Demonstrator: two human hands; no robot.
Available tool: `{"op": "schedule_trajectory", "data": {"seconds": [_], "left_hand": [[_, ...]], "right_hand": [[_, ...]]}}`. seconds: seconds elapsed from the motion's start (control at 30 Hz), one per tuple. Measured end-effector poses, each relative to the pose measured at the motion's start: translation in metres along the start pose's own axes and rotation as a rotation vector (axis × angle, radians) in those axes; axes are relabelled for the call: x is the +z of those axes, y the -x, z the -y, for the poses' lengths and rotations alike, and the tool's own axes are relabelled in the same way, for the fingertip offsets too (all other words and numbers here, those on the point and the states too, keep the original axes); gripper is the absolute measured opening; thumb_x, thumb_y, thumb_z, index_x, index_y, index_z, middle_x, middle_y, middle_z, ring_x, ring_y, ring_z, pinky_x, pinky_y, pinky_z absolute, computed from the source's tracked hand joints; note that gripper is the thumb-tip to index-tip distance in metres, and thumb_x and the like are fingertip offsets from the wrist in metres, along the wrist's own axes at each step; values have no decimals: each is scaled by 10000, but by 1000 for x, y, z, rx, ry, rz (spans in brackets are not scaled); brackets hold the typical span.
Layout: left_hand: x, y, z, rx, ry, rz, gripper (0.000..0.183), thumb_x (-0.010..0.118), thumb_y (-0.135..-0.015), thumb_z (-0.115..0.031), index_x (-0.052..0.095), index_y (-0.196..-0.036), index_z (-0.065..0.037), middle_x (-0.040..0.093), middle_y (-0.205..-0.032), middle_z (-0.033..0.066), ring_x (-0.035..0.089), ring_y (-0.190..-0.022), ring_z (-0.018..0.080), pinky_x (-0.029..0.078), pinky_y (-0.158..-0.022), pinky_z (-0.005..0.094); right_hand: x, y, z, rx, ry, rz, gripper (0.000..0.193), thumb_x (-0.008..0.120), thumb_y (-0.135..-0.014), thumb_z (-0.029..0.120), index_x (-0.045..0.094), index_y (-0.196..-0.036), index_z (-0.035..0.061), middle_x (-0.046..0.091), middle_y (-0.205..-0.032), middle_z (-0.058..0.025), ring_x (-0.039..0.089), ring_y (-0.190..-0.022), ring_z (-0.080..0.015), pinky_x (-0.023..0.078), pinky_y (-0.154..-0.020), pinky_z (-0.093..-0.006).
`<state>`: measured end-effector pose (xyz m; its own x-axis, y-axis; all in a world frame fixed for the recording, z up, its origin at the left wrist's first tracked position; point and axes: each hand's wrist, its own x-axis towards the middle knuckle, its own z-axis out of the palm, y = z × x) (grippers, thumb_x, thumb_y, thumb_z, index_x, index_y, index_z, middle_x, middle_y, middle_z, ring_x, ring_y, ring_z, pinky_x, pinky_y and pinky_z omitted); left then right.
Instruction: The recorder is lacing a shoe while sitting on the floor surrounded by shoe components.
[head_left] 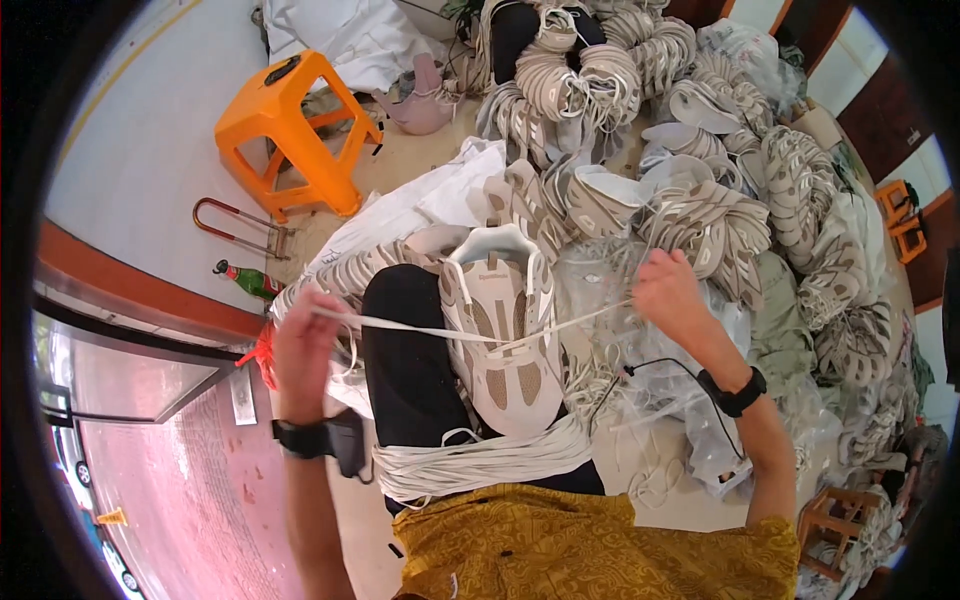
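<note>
A beige and white shoe upper rests on my lap, its toe end toward me. A flat off-white shoelace crosses its front lacing area and stretches out to both sides. My left hand, slightly blurred, grips one end left of my black-trousered knee. Well to the right, my right hand is closed on the other end, raised beside the upper. Across my thighs lies a thick bundle of loose off-white laces. Both hands are apart from the upper itself.
Stacks of similar shoe uppers cover the floor ahead and to the right, among clear plastic bags. An orange stool, a green bottle and a white cloth are at the left. Another person's dark-clothed knees show at the far side.
</note>
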<state>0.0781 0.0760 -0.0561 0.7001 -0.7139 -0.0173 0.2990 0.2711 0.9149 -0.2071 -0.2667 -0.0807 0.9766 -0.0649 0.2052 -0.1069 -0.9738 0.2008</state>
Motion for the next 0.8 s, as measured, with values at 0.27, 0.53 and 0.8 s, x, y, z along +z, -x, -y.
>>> {"op": "schedule_trajectory", "data": {"seconds": [0.27,0.53,0.8], "left_hand": [[-188,25,-64,243,-625,-353,360,422,-899,-91,360,-1209,80,470,-1099,109,455,-1055,185,364,-976,311],[-371,104,-163,329,-1521,-660,286,498,-875,-122,496,-1096,59,590,-965,131,553,-899,174,432,-863,278],[-396,206,-301,626,-489,-1007,383,468,-857,-137,419,-1175,70,528,-1023,164,529,-977,245,443,-869,325]], "right_hand": [[54,40,-33,779,-886,27,58,570,-652,91,619,-670,65,601,-663,-25,537,-495,-225,400,-437,-315],[66,66,-88,720,-2066,-796,277,548,-766,51,519,-1014,-70,563,-955,-95,545,-870,-178,422,-758,-262],[-47,229,-272,916,-1359,-982,203,537,-788,132,572,-903,-31,591,-849,-68,550,-812,-165,417,-722,-237]]}}
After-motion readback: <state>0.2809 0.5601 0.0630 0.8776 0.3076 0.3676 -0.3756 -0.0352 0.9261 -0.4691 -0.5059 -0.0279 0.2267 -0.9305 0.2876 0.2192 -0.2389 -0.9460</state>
